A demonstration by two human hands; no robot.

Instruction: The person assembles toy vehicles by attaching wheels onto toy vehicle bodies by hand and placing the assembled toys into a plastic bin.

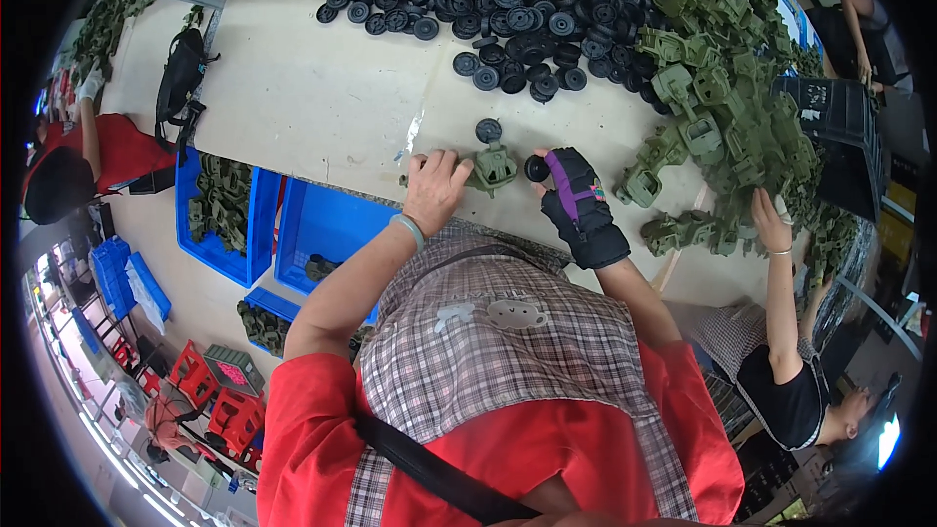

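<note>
On the table edge in front of me sits an olive-green plastic toy vehicle part (495,168), with an open frame shape. My left hand (436,190), bare with a band at the wrist, has its fingers curled at the part's left side and grips it there. A black wheel (536,168) is pinched between the thumb and fingers of my right hand (578,203), which wears a black and purple fingerless glove. That wheel is just right of the green part, apart from it. One loose black wheel (488,131) lies flat right behind the green part.
A big pile of black wheels (508,20) covers the table's far middle. Heaped green parts (712,117) fill the right side, where a co-worker's hand (771,220) reaches in. A black pouch (182,78) lies at left. Blue bins (327,224) stand below the table edge.
</note>
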